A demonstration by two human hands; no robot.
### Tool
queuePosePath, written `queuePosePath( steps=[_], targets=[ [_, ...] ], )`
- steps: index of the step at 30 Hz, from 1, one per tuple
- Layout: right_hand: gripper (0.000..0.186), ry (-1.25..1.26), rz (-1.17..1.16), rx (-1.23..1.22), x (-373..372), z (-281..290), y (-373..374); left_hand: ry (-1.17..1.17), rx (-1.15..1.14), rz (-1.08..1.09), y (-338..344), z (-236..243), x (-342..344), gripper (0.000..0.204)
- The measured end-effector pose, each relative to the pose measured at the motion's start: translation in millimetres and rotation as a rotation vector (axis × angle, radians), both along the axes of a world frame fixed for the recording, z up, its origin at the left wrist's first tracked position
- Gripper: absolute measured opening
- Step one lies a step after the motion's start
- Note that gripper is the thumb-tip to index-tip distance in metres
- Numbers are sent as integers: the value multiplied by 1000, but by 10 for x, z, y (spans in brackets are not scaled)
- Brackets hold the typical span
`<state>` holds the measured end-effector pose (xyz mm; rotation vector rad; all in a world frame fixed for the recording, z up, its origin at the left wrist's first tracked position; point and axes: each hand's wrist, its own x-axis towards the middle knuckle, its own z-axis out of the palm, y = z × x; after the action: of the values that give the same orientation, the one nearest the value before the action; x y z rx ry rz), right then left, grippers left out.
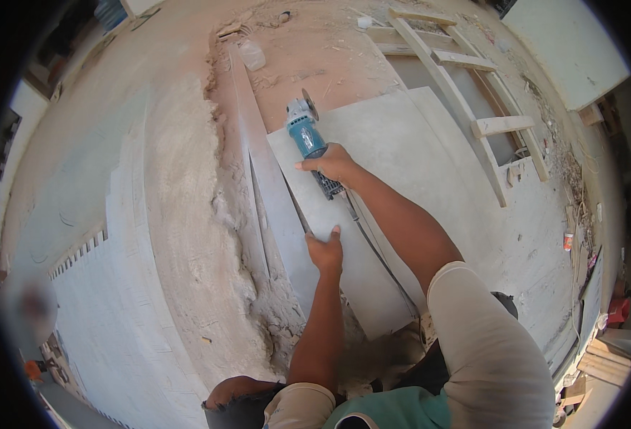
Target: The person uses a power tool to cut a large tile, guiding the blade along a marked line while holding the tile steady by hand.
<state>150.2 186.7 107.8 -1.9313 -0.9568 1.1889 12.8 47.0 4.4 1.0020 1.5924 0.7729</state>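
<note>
My right hand is wrapped round the body of a teal angle grinder. The grinder's grey head and its disc point away from me, over the far left corner of a large pale grey tile. A dark cord runs from its back end toward my body. Nearer to me, my left hand grips the tile's left edge, thumb on top and fingers at the edge. Long narrow strips of tile lie alongside that edge on the left.
A wooden ladder-like frame lies at the far right. Left of the strips runs a rough broken concrete edge, with pale flooring beyond it. Reddish dirt and a clear plastic bag are at the far side. Rubble lines the right.
</note>
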Motion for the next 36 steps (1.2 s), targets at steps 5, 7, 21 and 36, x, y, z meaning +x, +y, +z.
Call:
queuePosePath(
  steps=[5,7,21,36],
  targets=[
    [57,-36,-4,-33,-37,-136,219,38,-2,5,-19,128,23,57],
    [57,-31,-10,-35,-51,-147,253,34,-2,21,-24,133,34,56],
    [68,-32,-12,-69,-14,-172,428,72,36,15,-18,37,1,68],
    [77,28,-6,-93,-16,-95,446,41,74,28,-15,-4,-19,57]
  ],
)
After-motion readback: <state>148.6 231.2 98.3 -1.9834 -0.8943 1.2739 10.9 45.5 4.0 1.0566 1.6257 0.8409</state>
